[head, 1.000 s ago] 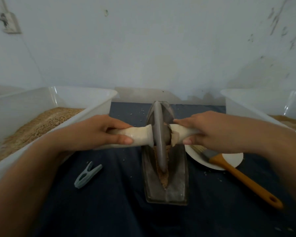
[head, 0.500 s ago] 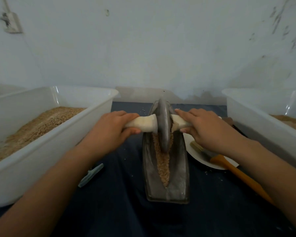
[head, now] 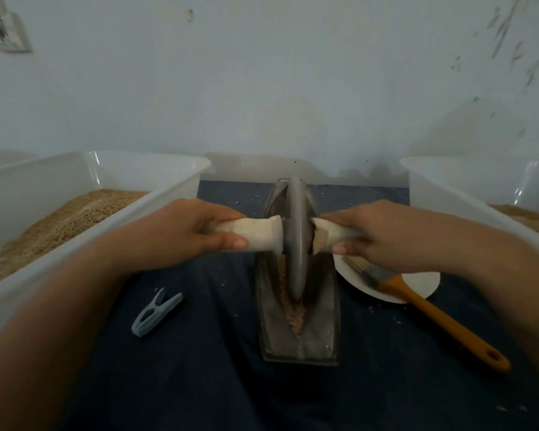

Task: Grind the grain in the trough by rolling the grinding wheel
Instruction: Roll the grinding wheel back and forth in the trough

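Observation:
A dark metal trough lies lengthwise on the blue cloth in front of me. A grey grinding wheel stands upright in its groove, near the middle. Brown grain shows in the groove just in front of the wheel. A pale wooden axle runs through the wheel. My left hand grips the left handle. My right hand grips the right handle.
A white tub full of grain stands at the left, and another white tub stands at the right. A brush with an orange handle lies across a white plate right of the trough. A grey clothes peg lies at the left.
The wheel rolled to the far end of the trough half a second ago and has now come back toward me to the middle. Both hands kept hold of the handles.

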The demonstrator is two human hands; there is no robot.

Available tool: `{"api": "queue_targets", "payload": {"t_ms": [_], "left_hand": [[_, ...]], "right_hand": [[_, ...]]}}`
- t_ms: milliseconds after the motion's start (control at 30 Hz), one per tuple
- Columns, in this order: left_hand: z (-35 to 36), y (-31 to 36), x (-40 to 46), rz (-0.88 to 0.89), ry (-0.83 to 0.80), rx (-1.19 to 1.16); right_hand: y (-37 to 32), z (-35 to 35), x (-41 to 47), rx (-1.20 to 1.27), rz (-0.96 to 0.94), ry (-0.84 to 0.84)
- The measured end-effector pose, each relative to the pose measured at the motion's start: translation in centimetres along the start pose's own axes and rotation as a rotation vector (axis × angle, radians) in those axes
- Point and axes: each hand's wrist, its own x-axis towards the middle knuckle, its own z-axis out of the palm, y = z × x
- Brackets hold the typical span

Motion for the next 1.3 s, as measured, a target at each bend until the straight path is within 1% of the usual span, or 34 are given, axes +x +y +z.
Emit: {"api": "queue_targets", "payload": {"t_ms": [67, 133, 167, 233, 300, 400, 467, 533, 600, 667, 700, 767, 833, 900, 933, 1000, 1100, 1233, 1300], "left_hand": [[1.6, -0.5, 0.9, -0.031, 0.164, 0.116], [2.7, -0.8, 1.4, -0.001, 0.292, 0.238], [3.0, -0.9, 1.6, 0.012, 0.326, 0.259], [2.8, -0.9, 1.6, 0.031, 0.33, 0.226], [1.8, -0.7, 1.1, 0.04, 0.245, 0.118], [-0.3, 0.0, -0.2, 0.032, -0.008, -0.061], [-1.4, 0.3, -1.0, 0.033, -0.136, -0.152], [-1.9, 0.6, -1.4, 0.041, -0.175, -0.189], [-1.7, 0.6, -1.2, 0.03, -0.168, -0.157], [-0.7, 0.0, -0.4, -0.008, -0.101, -0.033], [0.0, -0.4, 0.2, -0.031, -0.032, 0.031], [1.7, -0.9, 1.2, -0.061, 0.126, 0.121], [2.9, -1.4, 1.7, -0.056, 0.23, 0.188], [3.2, -1.5, 1.7, -0.02, 0.278, 0.212], [3.0, -1.5, 1.7, -0.006, 0.278, 0.199], [2.1, -1.3, 1.3, -0.008, 0.225, 0.142], [0.7, -0.8, 0.4, -0.015, 0.074, 0.041], [-0.9, -0.2, -0.6, -0.007, -0.1, -0.14], [-1.1, -0.1, -0.8, -0.006, -0.117, -0.176]], "right_hand": [[0.6, 1.3, 1.3, -0.036, 0.022, 0.137], [1.1, 2.4, 2.0, -0.133, 0.019, 0.295], [1.3, 2.8, 2.1, -0.175, 0.013, 0.343], [1.3, 3.0, 2.1, -0.225, 0.001, 0.344], [0.9, 2.1, 1.6, -0.226, -0.007, 0.243], [-0.3, -0.2, 0.0, -0.102, -0.015, 0.02], [-0.9, -1.5, -1.3, -0.037, -0.048, -0.08], [-1.1, -2.0, -2.0, -0.025, -0.081, -0.117], [-1.1, -1.7, -1.8, -0.027, -0.073, -0.088], [-0.6, -0.7, -0.6, -0.044, -0.03, -0.012], [-0.3, 0.0, 0.1, -0.061, -0.012, 0.046], [0.3, 1.3, 1.5, -0.143, -0.005, 0.208], [0.8, 2.5, 2.3, -0.233, -0.015, 0.35], [1.2, 3.0, 2.5, -0.253, -0.015, 0.384], [1.3, 3.0, 2.4, -0.253, -0.021, 0.373], [1.1, 2.3, 2.0, -0.242, -0.043, 0.32], [0.1, 0.7, 1.1, -0.212, -0.063, 0.184], [-0.7, -1.2, -0.8, -0.04, -0.085, -0.025], [-0.8, -1.4, -1.1, 0.013, -0.1, -0.052]]}}
